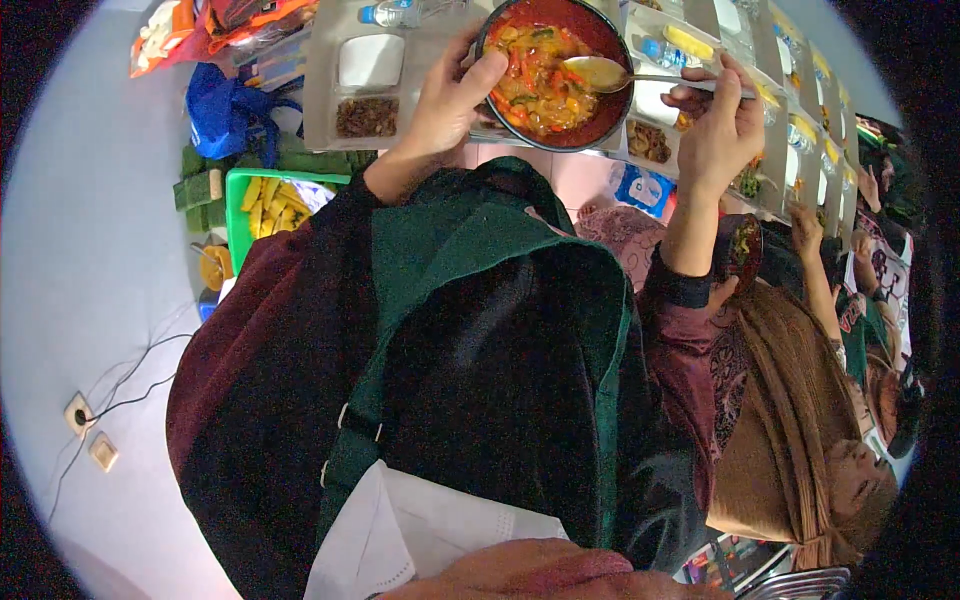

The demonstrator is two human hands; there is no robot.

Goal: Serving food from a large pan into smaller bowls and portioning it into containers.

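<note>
My left hand (450, 105) grips the near-left side of a bowl (603, 118), its thumb over the rim. The bowl is dark outside and reddish inside, tilted toward me, with a saucy stew (535, 75) of yellow, orange and green pieces. My right hand (722, 125) pinches the handle of a metal spoon (655, 78), whose head lies over the stew at the bowl's right side, with yellowish sauce in it. Under and beside the bowl are pale compartment trays (325, 70). The left one has a white portion (370, 62) and dark brown shredded food (366, 117).
More filled trays with small water bottles (665, 53) run along the table to the right. A person in a brown head covering (780, 400) stands close on my right, holding another bowl (742, 262). A green crate (238, 210) of yellow items and a blue bag (225, 110) are at left.
</note>
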